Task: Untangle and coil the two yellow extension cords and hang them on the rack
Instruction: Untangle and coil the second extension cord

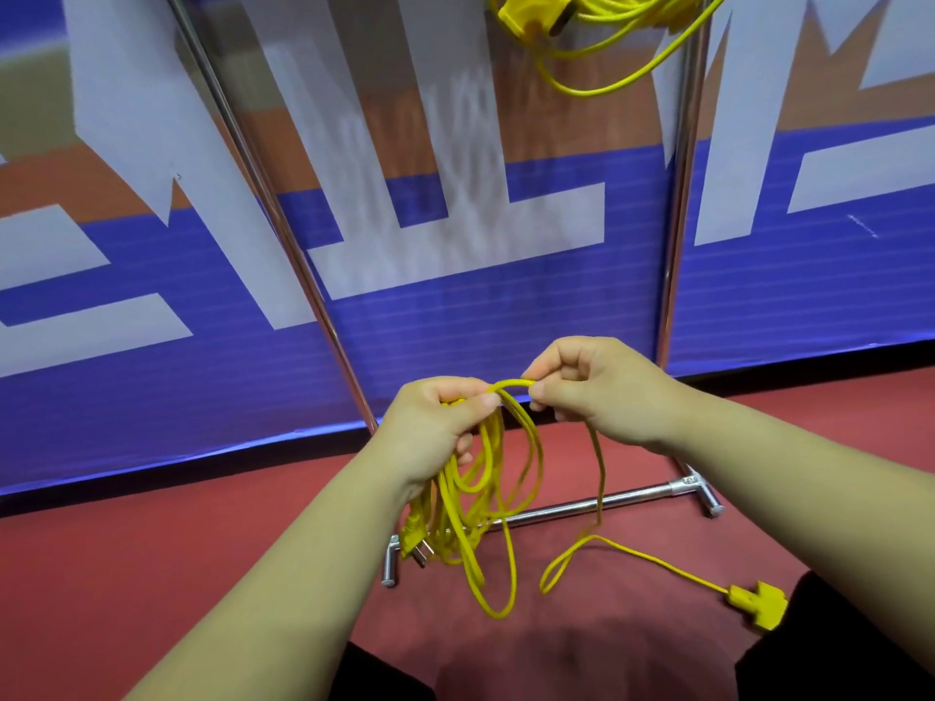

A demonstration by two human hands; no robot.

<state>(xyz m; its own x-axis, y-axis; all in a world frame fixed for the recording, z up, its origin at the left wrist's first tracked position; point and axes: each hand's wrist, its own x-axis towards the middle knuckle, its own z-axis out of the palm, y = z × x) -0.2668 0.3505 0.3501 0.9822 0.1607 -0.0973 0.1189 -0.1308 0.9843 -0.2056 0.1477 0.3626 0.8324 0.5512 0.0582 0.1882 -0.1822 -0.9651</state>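
**Yellow extension cord (498,478) gathered in loops between both hands, in front of the rack**

Nearest the camera, dark clothing (835,655) fills the lower corners, over a red floor (152,574). To the right, at floor level, is the cord's yellow socket end (759,602). A single strand runs from it to the left, bends into a low loop and climbs to the right hand (602,392).

Both forearms reach forward side by side. The left hand (435,422) has its fingers curled round a bundle of several hanging loops, with the thumb laid across the top of them. The right hand pinches the cord between thumb and forefinger, just beside the left thumb, and a short arch of cord bridges the two hands. The loops hang from the left hand toward the floor, the longest ending well below the others. The cord's plug (417,546), its metal prongs showing, dangles under the left wrist.

Just behind the loops, the rack (582,508) has a chrome base bar along the floor, ending in a short cross foot at each side. Two chrome uprights rise from it, the left one slanting in this wide view.

Behind the rack stands a blue banner wall (759,296) with large white shapes and an orange band.

At the top edge, between the uprights, a second yellow cord (607,48) hangs in coils beside its socket block (531,15). Its support is out of frame.
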